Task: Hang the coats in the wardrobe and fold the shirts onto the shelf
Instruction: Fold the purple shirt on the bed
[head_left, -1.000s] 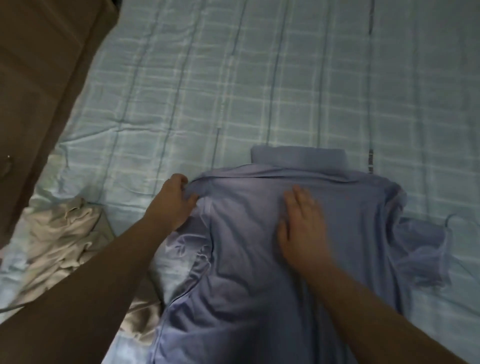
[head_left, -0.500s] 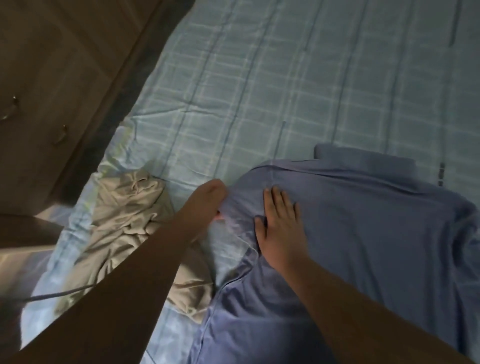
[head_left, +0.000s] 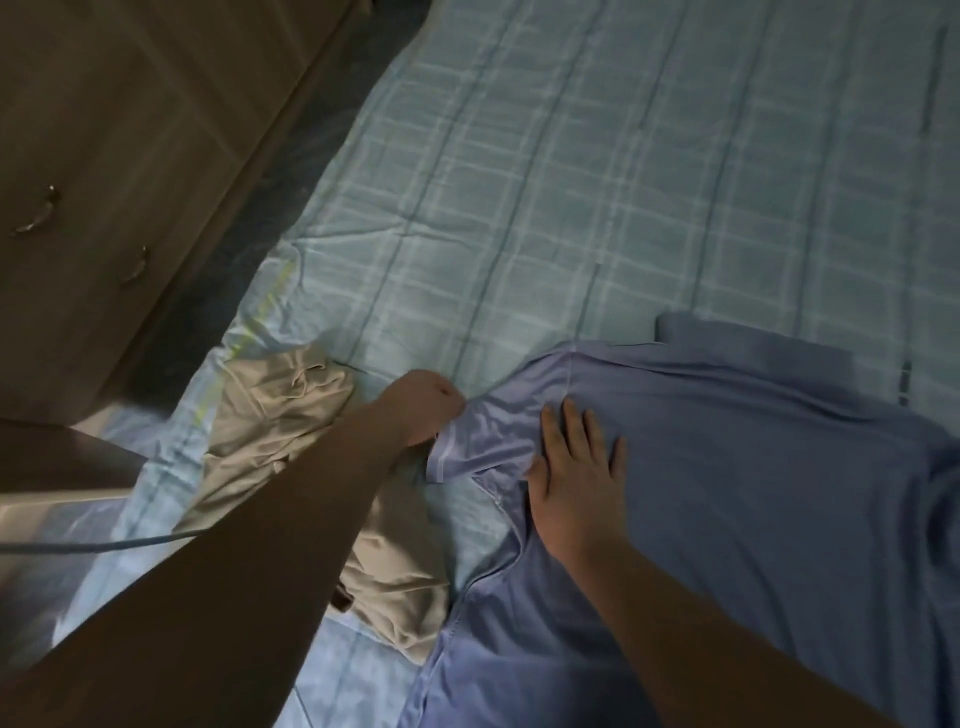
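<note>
A blue collared shirt (head_left: 727, 467) lies spread back-up on the bed, collar toward the far side. My left hand (head_left: 421, 410) grips the end of its left short sleeve (head_left: 483, 441) and holds it stretched out to the left. My right hand (head_left: 576, 478) presses flat on the shirt just right of that sleeve, fingers straight and spread. A crumpled beige garment (head_left: 291, 415) lies on the bed to the left, partly under my left forearm.
The bed carries a pale blue plaid sheet (head_left: 571, 182). A brown wardrobe (head_left: 130, 156) with two metal handles stands along the bed's left side. A thin cable (head_left: 104, 545) runs across the lower left near a pale object.
My view has swung left, bringing the wardrobe in. My left hand has drawn the sleeve out to the left. My right hand has slid left across the shirt toward the sleeve.
</note>
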